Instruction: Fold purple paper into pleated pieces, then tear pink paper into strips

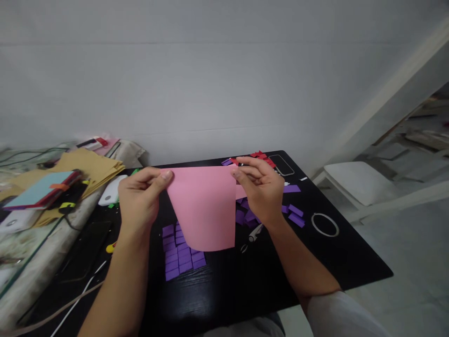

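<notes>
A sheet of pink paper hangs above the black table, held up by its two top corners. My left hand pinches the upper left corner between thumb and fingers. At the upper right corner, my right hand is closed in a pinch, its other fingers loosely curled. The sheet's lower edge bows in a curve. Below and behind it lie rows of purple paper pieces, partly hidden by the sheet. More purple pieces are scattered around my right wrist.
Red paper pieces lie at the back of the black table. A white ring and a small grey-white tool are on the right. Brown envelopes and a light blue notebook are stacked left. A white stool stands beyond.
</notes>
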Demonstrator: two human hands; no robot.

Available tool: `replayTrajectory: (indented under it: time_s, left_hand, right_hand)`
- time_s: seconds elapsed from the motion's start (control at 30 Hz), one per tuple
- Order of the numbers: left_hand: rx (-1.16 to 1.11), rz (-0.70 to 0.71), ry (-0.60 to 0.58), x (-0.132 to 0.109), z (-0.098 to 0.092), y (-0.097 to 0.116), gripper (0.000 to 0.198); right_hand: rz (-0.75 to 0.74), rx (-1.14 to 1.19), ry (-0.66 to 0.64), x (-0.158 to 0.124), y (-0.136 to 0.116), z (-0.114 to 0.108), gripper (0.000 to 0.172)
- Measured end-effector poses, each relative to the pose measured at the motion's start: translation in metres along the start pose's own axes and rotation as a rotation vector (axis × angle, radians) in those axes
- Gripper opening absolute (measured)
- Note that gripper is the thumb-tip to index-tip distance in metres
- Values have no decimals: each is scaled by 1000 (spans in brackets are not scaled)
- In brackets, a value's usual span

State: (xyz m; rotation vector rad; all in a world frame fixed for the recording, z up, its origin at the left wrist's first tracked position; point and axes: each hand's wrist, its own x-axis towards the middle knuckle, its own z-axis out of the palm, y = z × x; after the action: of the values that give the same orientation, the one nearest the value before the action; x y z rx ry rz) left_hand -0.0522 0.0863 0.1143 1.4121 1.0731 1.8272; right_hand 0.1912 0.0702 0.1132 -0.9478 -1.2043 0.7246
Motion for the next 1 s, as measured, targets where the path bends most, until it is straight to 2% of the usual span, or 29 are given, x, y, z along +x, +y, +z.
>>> replayTrajectory:
  time_s: [0.13, 0.27, 0.43, 0.77, 1.0]
  left_hand:
    - [14, -30, -17, 0, -2, 0, 12]
    - [6, 8, -44, 1, -3, 1, 22]
    - [-22, 13, 1, 2, -1, -2, 29]
    - [51, -72, -32, 4, -5, -3, 22]
    - [49, -39, -81, 2, -4, -3, 20]
  right_hand:
    - [-1, 0, 5, 2, 3, 0, 25]
    - [15, -6, 7, 1, 2, 3, 25]
    - [20, 21, -24, -2, 1, 6, 25]
    - [-115, 11, 18, -7, 1, 9, 21]
    - [-124, 3, 58, -6, 2, 8, 17]
